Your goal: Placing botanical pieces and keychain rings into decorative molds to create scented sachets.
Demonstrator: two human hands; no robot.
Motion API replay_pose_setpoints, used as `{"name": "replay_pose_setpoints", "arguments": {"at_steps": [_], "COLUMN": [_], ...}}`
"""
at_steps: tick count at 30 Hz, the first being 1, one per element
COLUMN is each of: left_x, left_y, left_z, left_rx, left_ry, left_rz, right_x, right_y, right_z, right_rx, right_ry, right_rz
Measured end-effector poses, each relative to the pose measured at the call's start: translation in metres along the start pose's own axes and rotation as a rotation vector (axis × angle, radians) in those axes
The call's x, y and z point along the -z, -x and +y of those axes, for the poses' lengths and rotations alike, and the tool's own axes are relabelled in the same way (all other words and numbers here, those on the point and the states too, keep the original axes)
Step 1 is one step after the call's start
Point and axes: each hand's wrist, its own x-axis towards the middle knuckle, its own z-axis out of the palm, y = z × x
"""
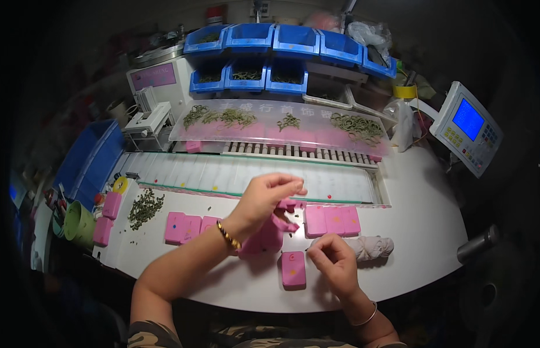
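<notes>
The head view shows the left hand point(268, 194) raised at centre frame, fingers pinched shut on a soft pink rubbery mould strip point(274, 227) that droops to the white curved surface point(421, 232). The right hand point(335, 264) rests lower right, fingers curled nearly closed; whether it grips anything cannot be told. It sits beside a flat pink rectangular block point(293, 269). The step appears to be handling the strip; next calls for steady fingertip control.

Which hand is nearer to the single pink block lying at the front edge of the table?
The right hand: it rests just right of the pink block, almost touching. The left hand is raised farther back, holding pink material.
</notes>
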Motion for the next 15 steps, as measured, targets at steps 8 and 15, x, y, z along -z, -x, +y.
{"name": "replay_pose_setpoints", "arguments": {"at_steps": [8,15], "left_x": [-0.021,-0.026], "left_y": [0.051,0.062], "left_z": [-0.024,-0.041], "left_rx": [0.137,0.084], "left_ry": [0.281,0.409], "left_rz": [0.051,-0.021], "right_x": [-0.034,-0.021], "right_y": [-0.008,-0.016], "right_z": [-0.013,-0.024], "right_rx": [0.752,0.799], "right_ry": [0.705,0.614], "right_rz": [-0.166,-0.087]}}
